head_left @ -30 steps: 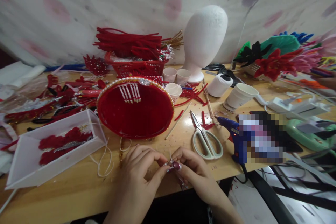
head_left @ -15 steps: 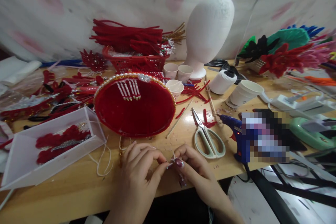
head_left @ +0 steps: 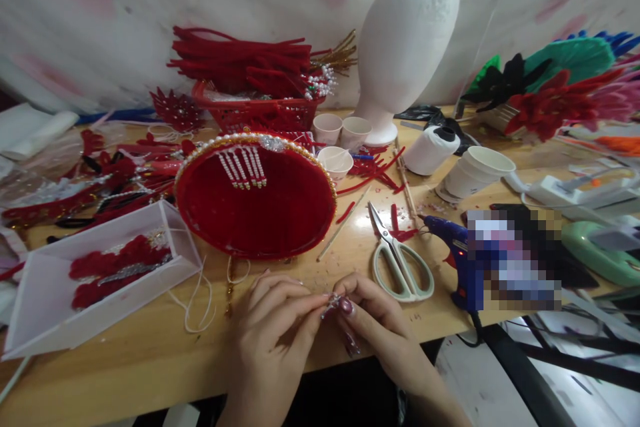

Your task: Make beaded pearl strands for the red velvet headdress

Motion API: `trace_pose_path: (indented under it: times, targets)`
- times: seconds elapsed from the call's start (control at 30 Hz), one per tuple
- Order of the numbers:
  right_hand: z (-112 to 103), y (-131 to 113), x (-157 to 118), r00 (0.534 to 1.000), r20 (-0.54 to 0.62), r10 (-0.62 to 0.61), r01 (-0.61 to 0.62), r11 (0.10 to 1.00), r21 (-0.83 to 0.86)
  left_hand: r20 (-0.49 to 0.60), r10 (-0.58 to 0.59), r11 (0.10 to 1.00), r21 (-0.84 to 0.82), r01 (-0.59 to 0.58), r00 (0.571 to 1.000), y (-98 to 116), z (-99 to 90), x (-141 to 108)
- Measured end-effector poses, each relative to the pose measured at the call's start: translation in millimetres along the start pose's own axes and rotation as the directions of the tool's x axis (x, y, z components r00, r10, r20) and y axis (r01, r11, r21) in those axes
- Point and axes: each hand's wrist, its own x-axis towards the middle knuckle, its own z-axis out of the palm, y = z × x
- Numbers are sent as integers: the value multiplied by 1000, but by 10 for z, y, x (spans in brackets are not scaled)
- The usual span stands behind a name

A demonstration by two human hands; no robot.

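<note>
My left hand (head_left: 280,323) and my right hand (head_left: 383,327) meet over the table's front edge. Between their fingertips is a small silvery, sparkling piece (head_left: 330,307), pinched from both sides and partly hidden; its exact kind I cannot make out. Both hands are closed. Just beyond them stands a red velvet round piece (head_left: 255,213) with a pearl and gold rim and short bead strands near its top. To the right of my right hand lie scissors (head_left: 400,260) with pale handles, blades slightly apart.
A white box (head_left: 45,300) with red fuzzy pieces stands left. Behind are a red basket (head_left: 250,113), a white foam head (head_left: 407,47), paper cups (head_left: 337,161) and a thread spool (head_left: 433,150). A blue glue gun (head_left: 463,257) stands right, near a power strip (head_left: 565,193).
My left fingertips have closed in on the silvery piece, beside the right thumb. Both hands sit slightly further right in view. The camera view has shifted a little.
</note>
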Motion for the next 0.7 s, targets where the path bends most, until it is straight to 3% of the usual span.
trace_pose_path:
  times: [0.1, 0.37, 0.7]
  targets:
    - [2, 1, 1, 1000, -21, 4, -4, 1000, -29, -28, -10, 1000, -2, 10, 1000, 12, 2, 3]
    - [51, 29, -31, 988, -120, -92, 71, 983, -169, -77, 146, 967, 221, -126, 986, -24, 68, -11]
    - [35, 60, -45, 982, -135, -133, 105, 975, -196, -60, 154, 962, 236, -136, 986, 41, 36, 11]
